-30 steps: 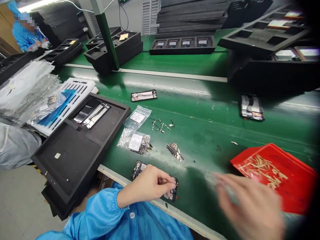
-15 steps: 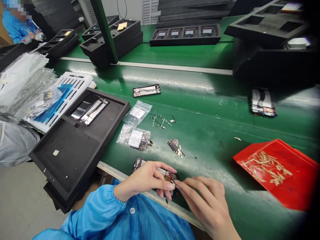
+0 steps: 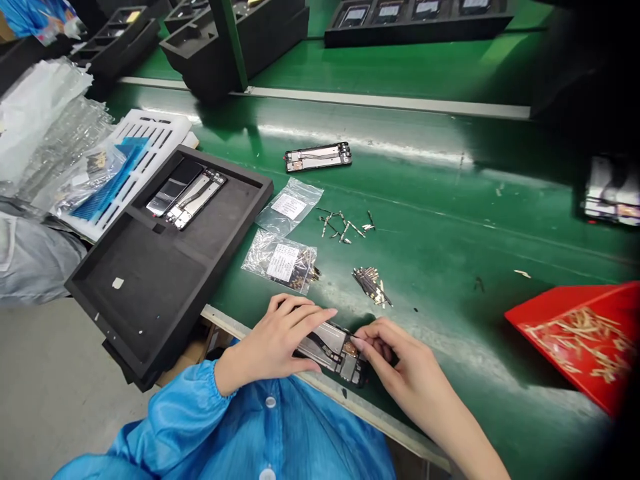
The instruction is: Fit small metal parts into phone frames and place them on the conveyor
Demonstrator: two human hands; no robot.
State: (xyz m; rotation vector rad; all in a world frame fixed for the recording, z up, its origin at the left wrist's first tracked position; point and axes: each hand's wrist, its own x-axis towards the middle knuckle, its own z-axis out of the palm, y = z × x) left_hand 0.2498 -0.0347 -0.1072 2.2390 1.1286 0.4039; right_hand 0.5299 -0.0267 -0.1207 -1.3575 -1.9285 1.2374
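Note:
An opened phone body (image 3: 331, 343), showing silver plates, a dark cable and a coppery patch, lies at the table's near edge. My left hand (image 3: 280, 333) spans its left part, fingers over the far side and thumb at the near side, holding it. At its right end my right hand (image 3: 407, 363) pinches with thumb and forefinger near the coppery patch; whatever is in the pinch is too small to make out. Beyond the hands lie a pile of small dark flex strips (image 3: 371, 285), more scattered strips (image 3: 345, 227), and two labelled plastic bags, one clear (image 3: 306, 195) and one filled with small parts (image 3: 260, 257).
A black foam tray (image 3: 150, 280) with two phone parts stands at the left, beside a white slotted tray (image 3: 160, 127) and plastic wrapping. Another phone body (image 3: 319, 157) lies farther back, one more (image 3: 613, 193) far right. A red bin (image 3: 545, 303) holds pale strips.
My left hand has shifted from the phone body's right end to its left part, uncovering the plates. My right hand has curled its fingers into a tighter pinch. The camera view has tilted down.

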